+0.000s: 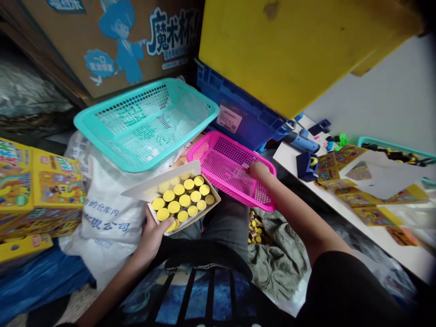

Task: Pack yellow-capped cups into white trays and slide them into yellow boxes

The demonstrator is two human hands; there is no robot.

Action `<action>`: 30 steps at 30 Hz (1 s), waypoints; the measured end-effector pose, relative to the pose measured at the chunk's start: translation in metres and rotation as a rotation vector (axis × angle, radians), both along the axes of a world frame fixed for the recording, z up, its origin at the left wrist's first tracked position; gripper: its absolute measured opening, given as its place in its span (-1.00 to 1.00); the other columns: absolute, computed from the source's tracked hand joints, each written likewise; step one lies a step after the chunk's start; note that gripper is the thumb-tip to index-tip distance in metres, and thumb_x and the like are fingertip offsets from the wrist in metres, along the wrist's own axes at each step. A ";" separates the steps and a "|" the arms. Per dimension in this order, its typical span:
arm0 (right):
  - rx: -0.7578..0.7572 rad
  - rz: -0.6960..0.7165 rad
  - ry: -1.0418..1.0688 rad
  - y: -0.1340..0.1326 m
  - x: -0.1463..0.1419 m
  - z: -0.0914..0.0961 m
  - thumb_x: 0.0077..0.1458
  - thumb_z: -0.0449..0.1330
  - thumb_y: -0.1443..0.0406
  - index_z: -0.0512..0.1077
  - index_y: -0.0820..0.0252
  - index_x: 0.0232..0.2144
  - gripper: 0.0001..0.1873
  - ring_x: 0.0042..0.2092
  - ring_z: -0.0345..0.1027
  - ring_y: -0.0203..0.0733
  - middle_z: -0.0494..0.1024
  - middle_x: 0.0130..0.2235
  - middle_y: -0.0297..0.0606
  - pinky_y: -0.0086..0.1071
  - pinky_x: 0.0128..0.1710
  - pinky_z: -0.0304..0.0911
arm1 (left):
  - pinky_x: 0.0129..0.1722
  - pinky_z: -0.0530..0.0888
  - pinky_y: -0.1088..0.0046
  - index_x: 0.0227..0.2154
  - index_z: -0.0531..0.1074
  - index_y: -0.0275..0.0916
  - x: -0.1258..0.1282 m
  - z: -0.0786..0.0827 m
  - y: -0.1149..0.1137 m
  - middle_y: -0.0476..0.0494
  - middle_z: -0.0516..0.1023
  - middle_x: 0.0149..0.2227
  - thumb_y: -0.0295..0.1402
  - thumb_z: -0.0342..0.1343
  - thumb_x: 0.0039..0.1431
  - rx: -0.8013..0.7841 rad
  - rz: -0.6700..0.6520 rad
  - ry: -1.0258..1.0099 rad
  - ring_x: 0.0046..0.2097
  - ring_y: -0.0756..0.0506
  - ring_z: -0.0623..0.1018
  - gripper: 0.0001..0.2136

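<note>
My left hand (153, 236) grips an open cardboard box (215, 203) by its near left corner, the thumb over the rim. Rows of small round pieces with yellow tops (185, 200) stand packed inside it. Its pale lid flap lies folded back on the far side. My right hand (259, 170) reaches down into a pink mesh basket (235, 201) just beyond the box. The fingers are curled in at the basket's floor; whatever may be in them is hidden. The basket's near side sits over my legs.
A teal basket (146, 168) rests on a white sack (105, 218). Yellow printed boxes (56, 179) stand at left. Ahead are blue crates (238, 106) under a yellow bin (289, 50). Loose yellow-topped pieces (255, 227) lie in a sack below. A white table (350, 209) holds flattened cartons.
</note>
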State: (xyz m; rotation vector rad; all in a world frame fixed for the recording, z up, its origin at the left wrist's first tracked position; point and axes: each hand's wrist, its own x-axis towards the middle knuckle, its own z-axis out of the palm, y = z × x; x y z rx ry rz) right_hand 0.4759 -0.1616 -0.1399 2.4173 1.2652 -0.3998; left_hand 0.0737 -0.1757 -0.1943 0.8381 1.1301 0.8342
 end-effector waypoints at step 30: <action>1.083 0.324 0.551 -0.085 -0.167 0.067 0.32 0.20 0.08 0.55 0.15 -0.28 -0.71 -0.26 0.47 -0.13 0.63 -0.31 -0.23 -0.25 -0.21 0.32 | 0.34 0.33 0.12 0.33 0.11 -0.01 0.000 -0.001 -0.002 -0.26 0.28 0.40 -0.36 0.33 -0.06 0.020 0.016 -0.099 0.38 -0.30 0.34 -0.14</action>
